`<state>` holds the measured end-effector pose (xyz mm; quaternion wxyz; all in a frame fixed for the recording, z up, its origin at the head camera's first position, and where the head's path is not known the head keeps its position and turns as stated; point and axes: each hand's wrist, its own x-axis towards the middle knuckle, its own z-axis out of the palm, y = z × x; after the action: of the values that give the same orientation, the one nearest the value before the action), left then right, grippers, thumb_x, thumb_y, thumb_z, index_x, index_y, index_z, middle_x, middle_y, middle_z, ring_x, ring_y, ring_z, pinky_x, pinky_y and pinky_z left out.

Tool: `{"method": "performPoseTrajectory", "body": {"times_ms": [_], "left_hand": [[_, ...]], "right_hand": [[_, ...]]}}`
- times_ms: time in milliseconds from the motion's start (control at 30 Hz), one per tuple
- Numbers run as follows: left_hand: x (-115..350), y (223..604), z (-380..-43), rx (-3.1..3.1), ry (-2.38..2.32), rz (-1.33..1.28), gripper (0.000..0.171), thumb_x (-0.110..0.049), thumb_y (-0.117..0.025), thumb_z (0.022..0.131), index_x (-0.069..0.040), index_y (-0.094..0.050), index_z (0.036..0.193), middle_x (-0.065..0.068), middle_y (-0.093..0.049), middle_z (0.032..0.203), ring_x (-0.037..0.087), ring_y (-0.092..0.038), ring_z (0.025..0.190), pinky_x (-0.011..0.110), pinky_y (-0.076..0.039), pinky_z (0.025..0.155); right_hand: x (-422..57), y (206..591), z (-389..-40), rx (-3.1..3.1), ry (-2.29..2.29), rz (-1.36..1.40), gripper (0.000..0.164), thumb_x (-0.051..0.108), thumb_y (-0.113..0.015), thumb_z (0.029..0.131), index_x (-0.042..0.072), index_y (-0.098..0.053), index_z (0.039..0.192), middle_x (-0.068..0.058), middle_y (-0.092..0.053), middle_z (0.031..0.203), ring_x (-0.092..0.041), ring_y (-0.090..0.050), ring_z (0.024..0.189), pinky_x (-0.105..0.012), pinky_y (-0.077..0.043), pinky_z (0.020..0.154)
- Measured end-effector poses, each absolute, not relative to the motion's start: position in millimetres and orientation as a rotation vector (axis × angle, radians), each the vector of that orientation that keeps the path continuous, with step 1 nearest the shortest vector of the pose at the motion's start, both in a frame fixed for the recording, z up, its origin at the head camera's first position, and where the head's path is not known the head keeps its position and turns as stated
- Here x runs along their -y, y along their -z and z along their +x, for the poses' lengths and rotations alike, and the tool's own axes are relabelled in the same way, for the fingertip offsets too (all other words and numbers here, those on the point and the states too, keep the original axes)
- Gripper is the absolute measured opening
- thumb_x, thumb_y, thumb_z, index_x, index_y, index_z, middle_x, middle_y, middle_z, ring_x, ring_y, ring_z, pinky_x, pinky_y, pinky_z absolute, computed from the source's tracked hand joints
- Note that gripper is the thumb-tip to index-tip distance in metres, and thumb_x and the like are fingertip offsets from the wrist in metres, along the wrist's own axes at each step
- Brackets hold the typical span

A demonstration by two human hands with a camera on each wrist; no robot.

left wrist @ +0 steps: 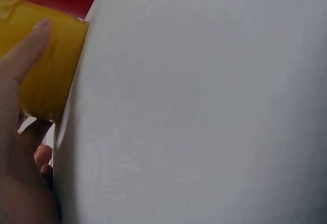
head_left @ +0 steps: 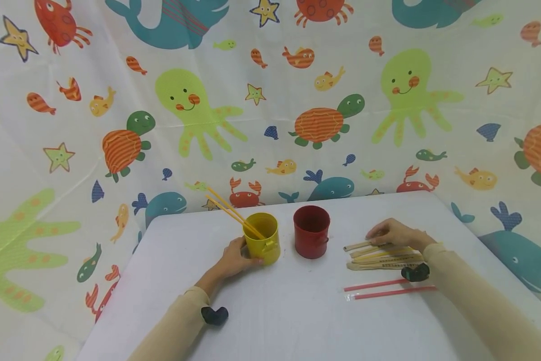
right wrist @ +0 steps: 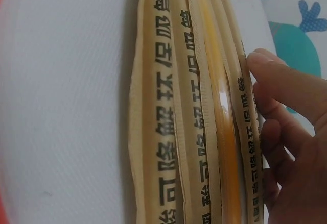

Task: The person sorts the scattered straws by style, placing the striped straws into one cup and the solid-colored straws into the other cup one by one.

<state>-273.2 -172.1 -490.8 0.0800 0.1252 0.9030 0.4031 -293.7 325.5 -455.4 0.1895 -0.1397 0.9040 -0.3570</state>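
Nearby: 1 red cup [head_left: 310, 244], 2 red straws [head_left: 387, 293]; left hand [head_left: 234, 258] grips yellow cup [head_left: 257, 250], right hand [head_left: 394, 234] pinches wrapped straw [head_left: 356, 246].

Long beige fabric L sleeve [head_left: 175, 321] w/ sm. rounded black wrist device [head_left: 214, 315] at its wrist end; right of that sleeve, matching beige R sleeve [head_left: 478, 296] w/ sim. rounded black unit [head_left: 416, 273].

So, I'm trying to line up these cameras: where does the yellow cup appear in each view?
Head: the yellow cup stands just left of the picture's middle, below centre, with the left hand around its side.
Left wrist: it sits in the upper left corner, cut off by the left edge.
Right wrist: not in it.
Shared landmark: the white table, visible in all three.
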Motion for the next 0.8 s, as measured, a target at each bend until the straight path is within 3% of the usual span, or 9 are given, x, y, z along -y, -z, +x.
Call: {"method": "performPoseTrajectory", "body": {"times_ms": [433,800], "left_hand": [[172.1,490.8,-270.8,-2.707,-1.186,0.364,0.086,-0.052,-0.08,0.071,-0.02,-0.044,0.143,0.003,-0.046,0.149,0.03,-0.035,0.144,0.062,-0.024,0.118],[171.5,487.6,-271.6,-2.695,-1.179,0.32,0.092,-0.057,-0.079,0.069,-0.022,-0.041,0.145,0.004,-0.041,0.152,0.031,-0.03,0.146,0.065,-0.019,0.118]], "right_hand": [[-326.3,457.4,-292.9,-2.503,1.023,-0.384,0.028,0.023,-0.069,0.089,0.007,-0.071,0.111,-0.011,-0.068,0.113,-0.015,-0.054,0.096,-0.025,-0.046,0.083],[-327.5,457.2,-294.9,-2.53,1.009,-0.431,0.023,0.016,-0.068,0.089,0.005,-0.072,0.108,-0.012,-0.068,0.109,-0.016,-0.052,0.092,-0.024,-0.046,0.08]]}}
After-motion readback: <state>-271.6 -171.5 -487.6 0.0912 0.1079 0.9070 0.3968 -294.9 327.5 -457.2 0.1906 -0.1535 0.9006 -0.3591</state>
